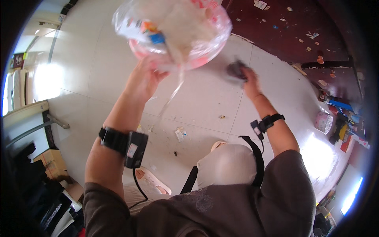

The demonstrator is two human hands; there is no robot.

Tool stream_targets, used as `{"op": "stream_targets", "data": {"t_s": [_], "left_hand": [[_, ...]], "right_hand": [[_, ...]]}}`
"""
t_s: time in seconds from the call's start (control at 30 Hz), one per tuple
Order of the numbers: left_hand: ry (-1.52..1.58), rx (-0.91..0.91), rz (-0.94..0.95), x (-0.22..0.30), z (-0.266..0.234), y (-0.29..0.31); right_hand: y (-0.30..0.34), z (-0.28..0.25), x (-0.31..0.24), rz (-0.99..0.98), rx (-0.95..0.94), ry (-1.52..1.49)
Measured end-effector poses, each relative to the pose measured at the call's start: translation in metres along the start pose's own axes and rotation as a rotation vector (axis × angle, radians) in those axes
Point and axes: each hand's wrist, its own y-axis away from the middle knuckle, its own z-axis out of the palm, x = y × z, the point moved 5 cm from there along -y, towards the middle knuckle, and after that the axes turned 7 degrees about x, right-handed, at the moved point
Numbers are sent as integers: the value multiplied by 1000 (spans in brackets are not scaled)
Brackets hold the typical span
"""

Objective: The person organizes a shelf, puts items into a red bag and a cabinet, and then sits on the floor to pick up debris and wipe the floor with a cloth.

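A pink, round waste bin [205, 59] lined with a clear plastic bag [123, 21] is held up at the top of the view. Crumpled pale waste and a blue and orange wrapper [156, 37] show inside it. My left hand [148, 75] grips its near rim, and a thin clear strip [173, 93] trails down beside the fingers. Out to the right, my right hand [251, 83] is closed round a dark, soft-looking bundle [236, 70], too smeared by motion to name. Small litter, including a white torn scrap [180, 134], lies on the tiled floor [205, 104] below.
A dark red cabinet [276, 35] with stickers and scraps on it stands at the upper right. Along the right wall sit a pink-and-white tub [323, 121] and assorted clutter. At the left are a cardboard box [51, 162] and a grey metal bar [33, 128].
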Motion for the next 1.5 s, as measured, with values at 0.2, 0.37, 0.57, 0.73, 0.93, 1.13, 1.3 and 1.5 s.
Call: {"op": "stream_targets", "data": {"t_s": [0.2,0.37,0.57,0.73,0.93,1.13,1.3,1.5], "left_hand": [[15,257,-125,-12,18,-8],[-2,133,-269,-35,11,34],[-460,729,-470,-79,-177,134],[-875,1077,-701,-89,-267,209],[-927,948,-568,-93,-301,189],[-1304,879,-638,-55,-308,144],[-1338,837,-758,-67,-302,129],[-1369,805,-704,-59,-298,119]], "right_hand": [[91,66,-13,306,-484,336],[111,129,-124,-250,-943,34],[2,176,-138,-219,-512,117],[7,243,-141,-52,-408,392],[50,278,-215,-399,-973,256],[-81,284,-214,1,-309,38],[-142,294,-152,317,184,365],[-213,366,-134,5,-44,258]]}}
